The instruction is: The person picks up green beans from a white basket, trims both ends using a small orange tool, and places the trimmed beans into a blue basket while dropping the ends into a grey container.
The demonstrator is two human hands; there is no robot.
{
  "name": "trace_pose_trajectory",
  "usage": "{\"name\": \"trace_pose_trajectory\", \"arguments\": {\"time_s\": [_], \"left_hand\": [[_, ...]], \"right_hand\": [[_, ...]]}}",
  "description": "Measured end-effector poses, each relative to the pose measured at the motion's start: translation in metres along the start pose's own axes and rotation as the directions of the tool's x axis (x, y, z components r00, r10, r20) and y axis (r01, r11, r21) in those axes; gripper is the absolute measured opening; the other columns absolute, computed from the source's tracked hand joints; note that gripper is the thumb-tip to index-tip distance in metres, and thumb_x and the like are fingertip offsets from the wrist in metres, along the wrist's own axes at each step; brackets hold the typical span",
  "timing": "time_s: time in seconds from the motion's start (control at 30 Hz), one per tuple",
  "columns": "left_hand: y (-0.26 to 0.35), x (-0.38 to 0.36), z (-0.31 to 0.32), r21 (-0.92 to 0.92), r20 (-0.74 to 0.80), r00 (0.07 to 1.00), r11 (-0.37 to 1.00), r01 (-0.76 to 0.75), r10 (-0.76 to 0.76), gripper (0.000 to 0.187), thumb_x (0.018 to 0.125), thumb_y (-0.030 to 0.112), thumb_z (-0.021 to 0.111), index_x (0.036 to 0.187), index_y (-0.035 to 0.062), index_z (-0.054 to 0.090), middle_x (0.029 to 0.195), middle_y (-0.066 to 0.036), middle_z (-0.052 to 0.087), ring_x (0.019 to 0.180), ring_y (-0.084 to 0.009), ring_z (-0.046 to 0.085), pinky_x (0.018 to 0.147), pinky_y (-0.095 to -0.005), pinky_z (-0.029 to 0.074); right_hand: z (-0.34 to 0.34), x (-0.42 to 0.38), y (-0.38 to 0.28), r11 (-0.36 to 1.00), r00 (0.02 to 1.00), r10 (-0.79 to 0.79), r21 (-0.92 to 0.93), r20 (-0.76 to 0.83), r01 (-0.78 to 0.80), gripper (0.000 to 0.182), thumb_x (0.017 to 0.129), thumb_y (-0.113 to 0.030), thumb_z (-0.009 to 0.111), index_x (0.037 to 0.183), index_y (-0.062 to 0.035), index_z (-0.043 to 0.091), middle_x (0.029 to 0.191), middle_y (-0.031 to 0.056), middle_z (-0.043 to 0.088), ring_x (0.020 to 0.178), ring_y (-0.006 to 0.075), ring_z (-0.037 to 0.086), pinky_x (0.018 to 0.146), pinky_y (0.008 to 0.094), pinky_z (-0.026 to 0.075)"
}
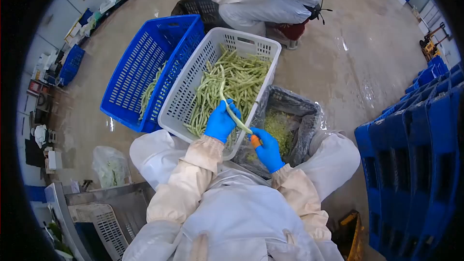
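Observation:
My left hand (221,122), in a blue glove, is closed around a long pale green bean (236,119). The bean slants down across the hand, and its lower end meets my right hand (269,152). In that gloved hand is a small tool with an orange handle (255,141); its working end is too small to make out. Below both hands stands a white perforated crate (170,112) holding a heap of green beans (237,75). To its right, a container lined with black plastic (309,111) holds small green scraps (279,126), close to my right hand.
A blue crate (126,79) with some beans adjoins the white one on the left. Ahead, a co-worker (270,0) sits by a black crate (195,7). Stacked blue pallets (386,159) stand right. A plastic bag (110,166) and metal stand (60,203) are left.

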State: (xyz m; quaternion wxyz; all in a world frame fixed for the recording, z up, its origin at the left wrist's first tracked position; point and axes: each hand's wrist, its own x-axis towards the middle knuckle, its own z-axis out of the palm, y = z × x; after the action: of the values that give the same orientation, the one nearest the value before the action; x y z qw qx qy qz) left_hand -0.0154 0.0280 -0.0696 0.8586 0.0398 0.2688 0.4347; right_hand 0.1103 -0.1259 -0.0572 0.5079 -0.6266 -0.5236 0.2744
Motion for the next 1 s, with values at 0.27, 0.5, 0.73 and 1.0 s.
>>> {"name": "trace_pose_trajectory", "arguments": {"time_s": [0.27, 0.5, 0.73, 1.0], "left_hand": [[-0.009, -0.011, 0.005, -0.064, -0.007, 1.0, 0.998, -0.018, 0.018, 0.025, 0.088, 0.025, 0.053, 0.101, 0.0036, 0.054, 0.084, -0.009, 0.055, 0.076, -0.0222, 0.053, 0.073, -0.0375, 0.046], [-0.027, -0.035, 0.054, 0.656, 0.124, 0.967, 0.712, -0.249, 0.224, 0.019, 0.09, 0.022, 0.052, 0.096, 0.0049, 0.057, 0.081, -0.004, 0.056, 0.07, -0.0159, 0.054, 0.066, -0.0311, 0.047], [-0.045, -0.023, 0.029, 0.755, 0.654, 0.696, -0.184, -0.63, 0.297, 0.012, 0.084, 0.014, 0.057, 0.087, 0.0044, 0.064, 0.069, 0.0, 0.051, 0.059, -0.0084, 0.048, 0.053, -0.0258, 0.038], [-0.007, -0.059, 0.031, 0.894, 0.109, 0.994, 0.434, -0.112, 0.033, 0.019, 0.087, 0.015, 0.054, 0.099, 0.0031, 0.062, 0.064, 0.002, 0.051, 0.051, -0.0061, 0.045, 0.046, -0.0215, 0.037]], "right_hand": [[0.007, -0.002, 0.006, 0.802, 0.961, 0.27, 0.54, 0.056, -0.256, 0.016, 0.086, -0.012, 0.056, 0.098, -0.0016, 0.059, 0.075, 0.0091, 0.062, 0.067, 0.0134, 0.06, 0.058, 0.0289, 0.048], [0.009, -0.007, 0.005, 0.868, 0.999, -0.044, -0.495, 0.014, 0.045, 0.018, 0.077, -0.011, 0.059, 0.094, -0.0041, 0.058, 0.077, 0.0139, 0.062, 0.064, 0.0298, 0.06, 0.058, 0.039, 0.046], [-0.001, -0.003, 0.006, 0.996, 0.997, -0.065, -0.069, -0.052, 0.061, 0.015, 0.077, -0.007, 0.057, 0.092, -0.0038, 0.059, 0.075, 0.0108, 0.06, 0.063, 0.0251, 0.058, 0.058, 0.0373, 0.047], [-0.08, 0.009, 0.071, 0.893, 0.697, 0.445, 0.341, -0.563, -0.295, 0.015, 0.079, -0.003, 0.053, 0.093, -0.0001, 0.058, 0.08, 0.0079, 0.058, 0.066, 0.0179, 0.056, 0.061, 0.0311, 0.048]]}}
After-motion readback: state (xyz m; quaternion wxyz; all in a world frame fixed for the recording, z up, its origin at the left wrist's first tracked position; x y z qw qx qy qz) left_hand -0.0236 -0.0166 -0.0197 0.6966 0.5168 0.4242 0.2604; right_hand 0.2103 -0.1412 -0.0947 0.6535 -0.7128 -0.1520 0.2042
